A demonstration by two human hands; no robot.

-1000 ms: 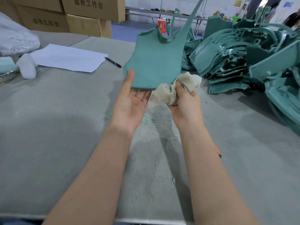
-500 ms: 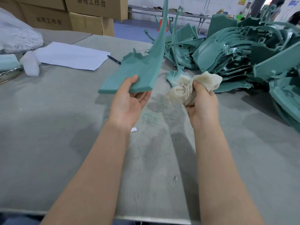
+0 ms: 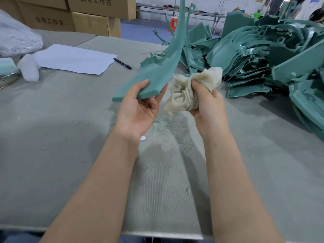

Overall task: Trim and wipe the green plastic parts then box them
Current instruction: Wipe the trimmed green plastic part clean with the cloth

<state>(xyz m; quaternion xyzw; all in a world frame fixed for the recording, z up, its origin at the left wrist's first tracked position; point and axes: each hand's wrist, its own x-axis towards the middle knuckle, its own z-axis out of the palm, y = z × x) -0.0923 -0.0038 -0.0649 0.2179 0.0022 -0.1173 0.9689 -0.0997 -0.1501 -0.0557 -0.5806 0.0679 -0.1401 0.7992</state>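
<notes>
- Our left hand (image 3: 138,111), palm up near the centre of the frame, holds a green part (image 3: 157,76) by its broad flat end, with the thumb on top and the fingers underneath. The part is held off the table, and its narrow curved arm rises to the top edge of the frame.
- At the upper left we see a clear plastic bag (image 3: 15,35) of white stuff lying on the grey table (image 3: 52,137). A white lump (image 3: 29,70) sits just below it, and a pale green block (image 3: 7,66) is at the left edge.
- Right of these, a sheet of white paper (image 3: 73,58) lies flat, with a black pen (image 3: 122,63) just beside its right corner.
- Behind the paper, along the top of the frame, brown cardboard boxes (image 3: 91,20) are stacked, with printed characters on their sides.
- Below the held part, thin green shavings (image 3: 171,127) are scattered on the table near our two wrists. A small white scrap (image 3: 143,138) lies near our left wrist.
- Just right of the part, our right hand (image 3: 206,106) grips a bunched cream cloth (image 3: 185,92), fingers wrapped round it. The cloth is close beside the part's edge, and we cannot tell whether they touch.
- In the upper right, a big pile of green parts (image 3: 263,55) lies heaped on the table, behind and to the right of the cloth.
</notes>
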